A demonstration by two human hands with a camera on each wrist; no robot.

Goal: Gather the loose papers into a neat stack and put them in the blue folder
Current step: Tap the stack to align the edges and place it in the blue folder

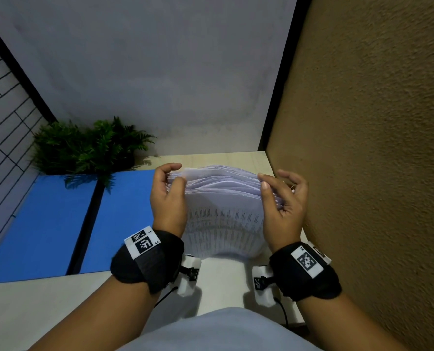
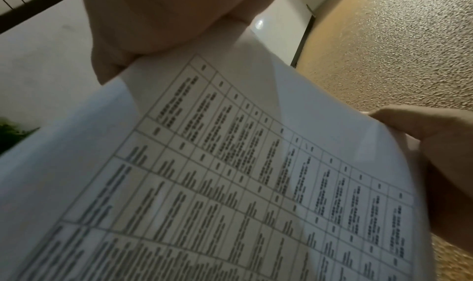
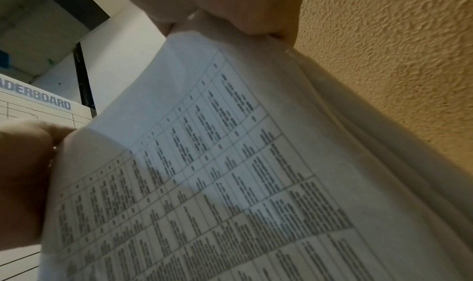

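Note:
A stack of printed papers (image 1: 223, 211) stands on edge on the light table, bowed between my two hands. My left hand (image 1: 169, 196) grips its left side, thumb in front and fingers curled over the top corner. My right hand (image 1: 281, 198) holds the right side the same way. The sheet facing me shows a table of text (image 2: 230, 184), also seen in the right wrist view (image 3: 230, 174). The blue folder (image 1: 58, 224) lies open and flat on the table to the left of the papers, with a dark spine down its middle.
A green fern plant (image 1: 89, 145) sits at the back left, overhanging the folder's far edge. A rough brown wall (image 1: 375, 148) rises close on the right. A grey wall (image 1: 160, 72) stands behind the table (image 1: 33, 312).

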